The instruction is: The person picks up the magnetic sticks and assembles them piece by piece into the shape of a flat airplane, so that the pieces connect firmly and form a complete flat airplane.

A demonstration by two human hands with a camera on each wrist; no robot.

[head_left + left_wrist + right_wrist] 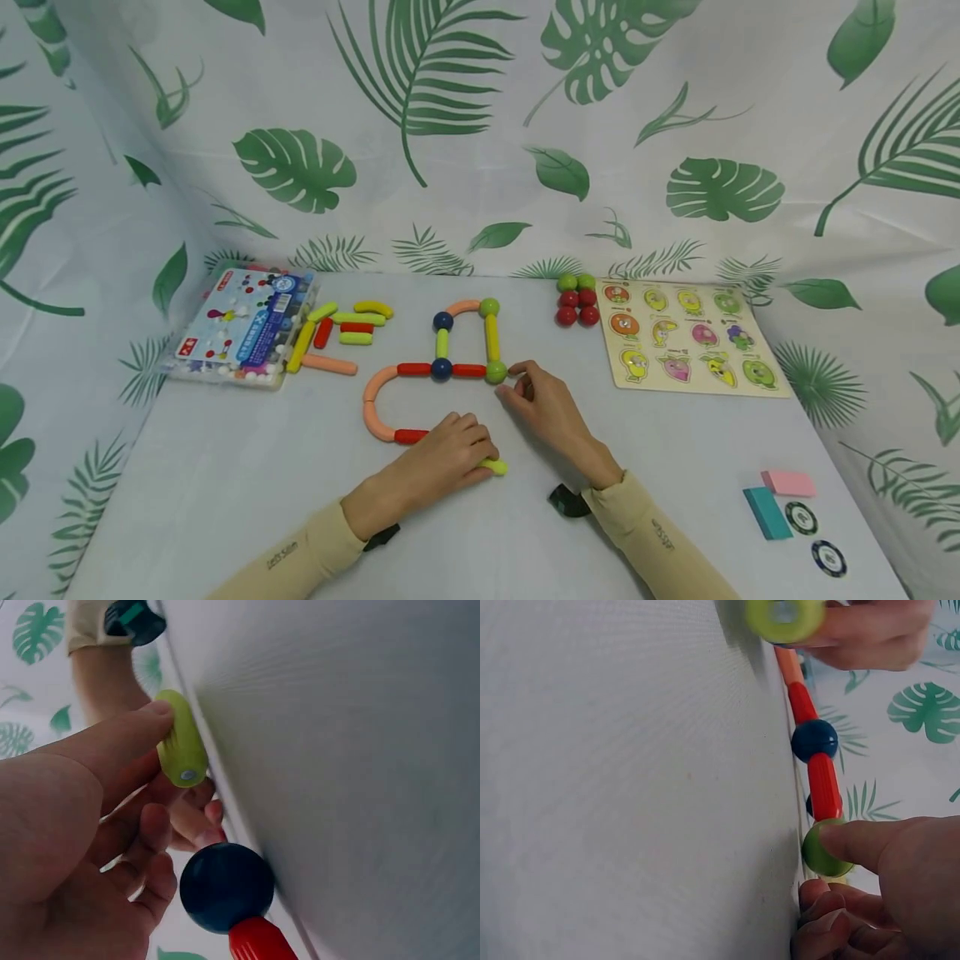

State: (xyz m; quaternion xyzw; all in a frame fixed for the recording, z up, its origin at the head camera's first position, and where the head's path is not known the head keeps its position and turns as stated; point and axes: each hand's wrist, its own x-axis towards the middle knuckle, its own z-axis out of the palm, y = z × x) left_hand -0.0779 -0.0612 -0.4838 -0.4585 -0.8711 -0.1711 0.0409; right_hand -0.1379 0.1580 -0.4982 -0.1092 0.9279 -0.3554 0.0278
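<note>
My left hand (450,454) pinches a yellow-green magnetic rod (182,746) between thumb and fingers, low over the table. Close by it in the left wrist view is a dark blue ball (226,889) on the end of a red rod (262,941); the hand hides that ball in the head view. My right hand (547,408) has thumb and curled fingers at a green ball (496,372), with the thumb across it in the right wrist view. This ball joins a red rod (469,370) and a yellow rod (492,336). Orange curved rods (371,408) link the two red sides.
Loose rods (356,327) lie beside a clear plastic parts box (240,321) at the left. Red and green balls (577,298) sit at the back beside a wooden fruit puzzle board (693,337). Pink (787,483) and teal blocks (767,513) with two round chips (828,558) lie at right.
</note>
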